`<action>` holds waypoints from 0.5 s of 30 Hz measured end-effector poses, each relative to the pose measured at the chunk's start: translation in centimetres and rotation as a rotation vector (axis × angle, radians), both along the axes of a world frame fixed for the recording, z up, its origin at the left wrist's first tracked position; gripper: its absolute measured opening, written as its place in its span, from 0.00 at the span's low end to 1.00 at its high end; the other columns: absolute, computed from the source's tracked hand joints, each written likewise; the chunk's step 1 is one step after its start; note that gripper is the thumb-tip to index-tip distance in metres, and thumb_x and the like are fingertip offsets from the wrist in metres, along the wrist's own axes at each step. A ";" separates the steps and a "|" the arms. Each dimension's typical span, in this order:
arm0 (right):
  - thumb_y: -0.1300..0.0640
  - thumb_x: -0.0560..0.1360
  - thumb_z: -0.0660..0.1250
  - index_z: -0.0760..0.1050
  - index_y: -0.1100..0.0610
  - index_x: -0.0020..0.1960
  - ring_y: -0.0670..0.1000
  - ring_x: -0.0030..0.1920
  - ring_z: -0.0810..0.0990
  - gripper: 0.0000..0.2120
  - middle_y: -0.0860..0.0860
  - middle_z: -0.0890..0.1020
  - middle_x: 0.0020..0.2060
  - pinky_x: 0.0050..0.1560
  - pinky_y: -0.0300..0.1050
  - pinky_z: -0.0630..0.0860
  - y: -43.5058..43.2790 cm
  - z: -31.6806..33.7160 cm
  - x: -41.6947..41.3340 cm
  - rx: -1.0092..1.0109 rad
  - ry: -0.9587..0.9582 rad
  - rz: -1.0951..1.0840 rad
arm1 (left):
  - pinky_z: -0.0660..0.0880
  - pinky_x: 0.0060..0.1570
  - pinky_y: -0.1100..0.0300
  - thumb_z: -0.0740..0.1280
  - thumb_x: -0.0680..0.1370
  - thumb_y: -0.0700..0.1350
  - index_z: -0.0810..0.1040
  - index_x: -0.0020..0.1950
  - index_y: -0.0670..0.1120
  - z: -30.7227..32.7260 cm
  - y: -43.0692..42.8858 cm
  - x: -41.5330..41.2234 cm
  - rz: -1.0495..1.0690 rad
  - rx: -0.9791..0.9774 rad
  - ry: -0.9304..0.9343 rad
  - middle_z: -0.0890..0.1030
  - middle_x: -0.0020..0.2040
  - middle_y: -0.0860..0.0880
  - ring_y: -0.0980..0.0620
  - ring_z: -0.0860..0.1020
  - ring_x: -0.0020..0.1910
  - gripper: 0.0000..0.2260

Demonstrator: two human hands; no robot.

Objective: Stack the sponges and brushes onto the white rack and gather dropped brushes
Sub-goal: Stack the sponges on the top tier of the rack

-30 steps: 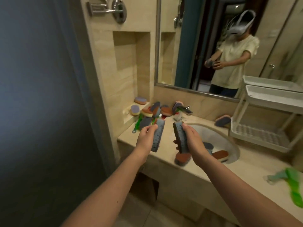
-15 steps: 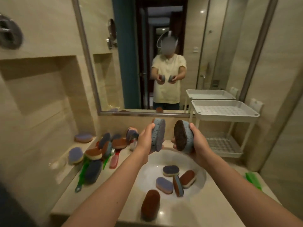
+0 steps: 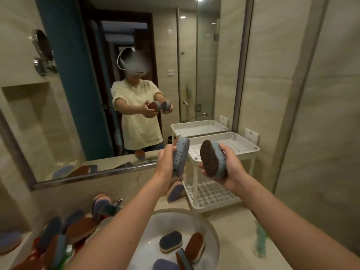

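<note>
My left hand grips a blue oval sponge held on edge. My right hand grips a second blue sponge with a dark brown scrub face. Both sponges hover just in front of the top tray of the white two-tier rack, whose trays hold nothing. Another sponge leans against the rack's lower tray. Several sponges lie in the sink basin. A green brush lies on the counter at the right.
A heap of sponges and brushes covers the counter left of the sink, near the tap. A large mirror backs the counter and reflects a person in a pale shirt. A tiled wall stands close on the right.
My view has swung right from the left wall to the rack. Both hands rose and moved right with their sponges, from over the counter edge up to the rack's top tray.
</note>
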State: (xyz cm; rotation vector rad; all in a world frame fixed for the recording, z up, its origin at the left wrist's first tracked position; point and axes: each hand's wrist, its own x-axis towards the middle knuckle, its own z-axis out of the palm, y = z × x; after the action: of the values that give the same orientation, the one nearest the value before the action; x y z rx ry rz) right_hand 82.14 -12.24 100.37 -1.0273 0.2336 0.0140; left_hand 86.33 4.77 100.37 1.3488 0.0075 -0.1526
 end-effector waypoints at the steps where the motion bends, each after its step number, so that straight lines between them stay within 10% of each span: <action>1: 0.43 0.78 0.59 0.77 0.60 0.55 0.59 0.42 0.84 0.21 0.61 0.83 0.45 0.36 0.50 0.80 -0.6 0.3 0.7 -0.024 -0.001 -0.016 | 0.77 0.39 0.54 0.59 0.77 0.53 0.71 0.62 0.45 0.2 -0.5 0.9 -0.006 0.032 -0.012 0.78 0.56 0.37 0.44 0.79 0.46 0.18; 4: 0.46 0.77 0.58 0.77 0.60 0.55 0.57 0.41 0.84 0.20 0.61 0.83 0.44 0.35 0.48 0.81 -2.5 1.3 3.0 -0.092 -0.002 -0.043 | 0.77 0.50 0.47 0.60 0.77 0.52 0.68 0.58 0.51 0.9 -2.3 3.7 0.003 0.146 -0.059 0.77 0.56 0.42 0.42 0.78 0.53 0.11; 8: 0.48 0.76 0.56 0.77 0.62 0.57 0.57 0.42 0.82 0.21 0.62 0.81 0.46 0.37 0.48 0.81 -5.3 2.0 6.8 -0.149 -0.027 -0.011 | 0.76 0.36 0.56 0.67 0.76 0.54 0.69 0.51 0.53 1.2 -5.1 7.2 0.038 0.220 -0.106 0.76 0.51 0.49 0.50 0.77 0.47 0.10; 15: 0.50 0.77 0.60 0.77 0.57 0.56 0.56 0.44 0.80 0.15 0.57 0.81 0.44 0.39 0.47 0.78 -10.1 1.4 15.0 -0.464 -0.031 0.050 | 0.73 0.38 0.59 0.71 0.72 0.59 0.69 0.47 0.53 -0.3 -10.6 13.5 0.168 0.450 -0.221 0.75 0.49 0.52 0.57 0.75 0.45 0.15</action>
State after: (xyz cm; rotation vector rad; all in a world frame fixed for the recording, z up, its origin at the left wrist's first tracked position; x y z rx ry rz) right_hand 97.12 -22.37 101.73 -1.4943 0.1861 -0.0110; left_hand 99.84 -5.86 100.10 1.8005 -0.0325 0.1500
